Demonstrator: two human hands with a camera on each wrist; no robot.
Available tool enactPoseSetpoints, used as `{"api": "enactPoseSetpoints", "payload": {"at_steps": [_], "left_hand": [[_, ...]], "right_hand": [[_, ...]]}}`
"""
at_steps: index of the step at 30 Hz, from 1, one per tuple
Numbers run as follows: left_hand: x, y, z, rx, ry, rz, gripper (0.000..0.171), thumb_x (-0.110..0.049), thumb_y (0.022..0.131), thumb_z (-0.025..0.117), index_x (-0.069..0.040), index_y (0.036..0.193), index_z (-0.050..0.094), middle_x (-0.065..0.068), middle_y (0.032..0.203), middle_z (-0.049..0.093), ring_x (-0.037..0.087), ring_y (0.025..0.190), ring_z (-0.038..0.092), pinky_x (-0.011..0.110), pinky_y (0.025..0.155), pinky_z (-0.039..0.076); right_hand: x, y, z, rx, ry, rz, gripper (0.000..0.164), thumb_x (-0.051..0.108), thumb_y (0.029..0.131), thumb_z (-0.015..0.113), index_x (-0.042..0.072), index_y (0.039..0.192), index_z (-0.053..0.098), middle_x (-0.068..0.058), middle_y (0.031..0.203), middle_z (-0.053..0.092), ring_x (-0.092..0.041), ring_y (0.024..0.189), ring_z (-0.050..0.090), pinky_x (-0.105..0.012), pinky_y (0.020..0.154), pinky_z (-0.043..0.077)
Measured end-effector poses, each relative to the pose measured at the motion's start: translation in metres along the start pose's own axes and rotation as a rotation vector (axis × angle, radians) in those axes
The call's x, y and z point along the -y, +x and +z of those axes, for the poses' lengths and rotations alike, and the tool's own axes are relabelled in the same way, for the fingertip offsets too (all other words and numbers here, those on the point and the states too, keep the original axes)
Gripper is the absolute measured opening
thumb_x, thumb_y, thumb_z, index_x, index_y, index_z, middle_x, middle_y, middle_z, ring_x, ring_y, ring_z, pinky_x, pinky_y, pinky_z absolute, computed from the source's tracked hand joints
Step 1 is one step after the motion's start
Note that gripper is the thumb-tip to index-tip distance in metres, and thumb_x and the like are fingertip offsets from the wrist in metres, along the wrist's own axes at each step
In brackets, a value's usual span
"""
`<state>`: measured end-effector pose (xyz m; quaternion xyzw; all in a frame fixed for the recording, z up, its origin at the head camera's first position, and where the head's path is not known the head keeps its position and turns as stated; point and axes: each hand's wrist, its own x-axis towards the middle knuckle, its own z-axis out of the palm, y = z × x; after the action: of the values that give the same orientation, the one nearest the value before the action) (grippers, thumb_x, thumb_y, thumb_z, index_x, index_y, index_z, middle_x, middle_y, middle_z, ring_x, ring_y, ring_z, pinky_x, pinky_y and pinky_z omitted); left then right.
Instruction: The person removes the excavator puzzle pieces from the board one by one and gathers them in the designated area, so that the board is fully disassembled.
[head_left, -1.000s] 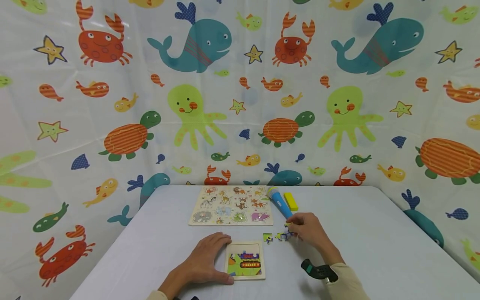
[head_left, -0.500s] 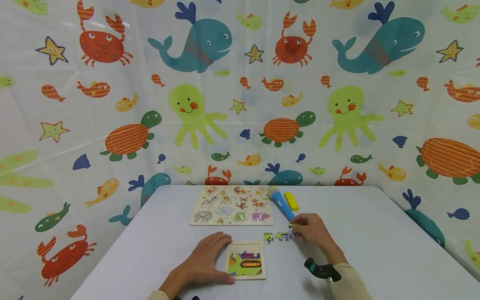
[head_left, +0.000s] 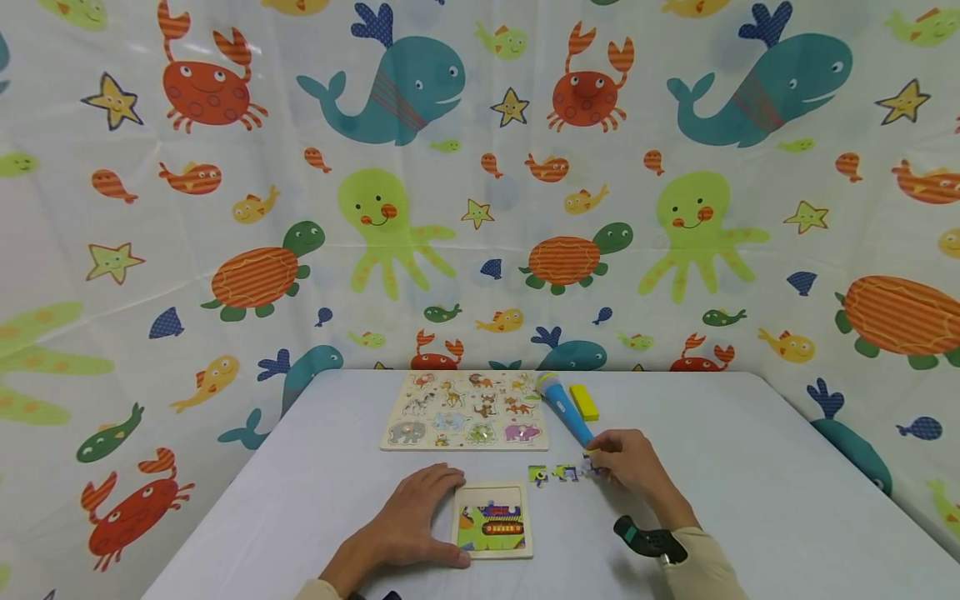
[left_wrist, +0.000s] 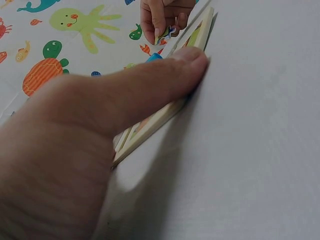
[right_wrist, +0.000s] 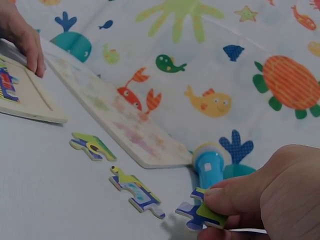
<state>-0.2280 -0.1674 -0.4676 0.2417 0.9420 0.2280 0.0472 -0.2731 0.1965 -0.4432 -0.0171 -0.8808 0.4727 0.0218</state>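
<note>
The right hand (head_left: 628,458) pinches a puzzle piece (right_wrist: 197,212) between thumb and fingers, seemingly just off the table, near the handle end of the blue microphone (head_left: 566,410). The pinch covers one end of the piece, leaving its knobs and notch in the clear, which is a good hold for fitting it. The left hand (head_left: 408,521) spans the left side of the small wooden tray (head_left: 491,494), thumb at the near corner and fingertips at the far one, resting against it rather than clutching anything.

The tray lies flat with its lower picture filled in and its upper strip bare. Two more pieces lie on the table between tray and right hand: a nearer one (right_wrist: 132,186) and a farther one (right_wrist: 93,146).

To do this well, match the piece's knobs to the open edge of the picture first, turning it in the air if needed. Then lower it flat and press lightly (forcing a knob could lift its neighbours), with the left hand bracing the tray against sliding.
</note>
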Motion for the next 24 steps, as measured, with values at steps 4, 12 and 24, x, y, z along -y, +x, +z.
{"api": "enactPoseSetpoints", "payload": {"at_steps": [4,12,24], "left_hand": [[-0.0005,-0.0006,-0.0004,0.0,-0.006,-0.001,0.106,-0.084,0.064,0.07,-0.022,0.147,0.05,-0.001,0.155,0.045,0.032,0.149,0.031,0.062,0.122,0.022],[-0.0017,-0.001,-0.0012,0.006,-0.009,-0.005,0.106,-0.085,0.064,0.07,-0.022,0.148,0.049,0.0,0.155,0.045,0.032,0.149,0.031,0.062,0.122,0.022],[-0.002,-0.0008,-0.0008,0.003,0.002,-0.01,0.107,-0.085,0.064,0.07,-0.022,0.148,0.049,0.0,0.155,0.045,0.031,0.149,0.031,0.062,0.122,0.022]], "right_hand": [[-0.0019,-0.0005,0.0002,0.0,-0.003,0.011,0.013,0.007,0.091,0.07,0.003,0.103,0.074,-0.006,0.08,0.064,-0.02,0.064,0.055,-0.027,0.054,0.048],[-0.0052,-0.001,0.001,0.011,-0.02,0.004,0.014,0.006,0.091,0.07,0.001,0.103,0.073,-0.005,0.08,0.064,-0.019,0.064,0.055,-0.028,0.055,0.049],[-0.0087,0.0019,0.002,0.004,-0.08,-0.002,0.013,0.006,0.089,0.074,0.002,0.101,0.074,-0.004,0.079,0.064,-0.019,0.067,0.055,-0.027,0.058,0.05]]}}
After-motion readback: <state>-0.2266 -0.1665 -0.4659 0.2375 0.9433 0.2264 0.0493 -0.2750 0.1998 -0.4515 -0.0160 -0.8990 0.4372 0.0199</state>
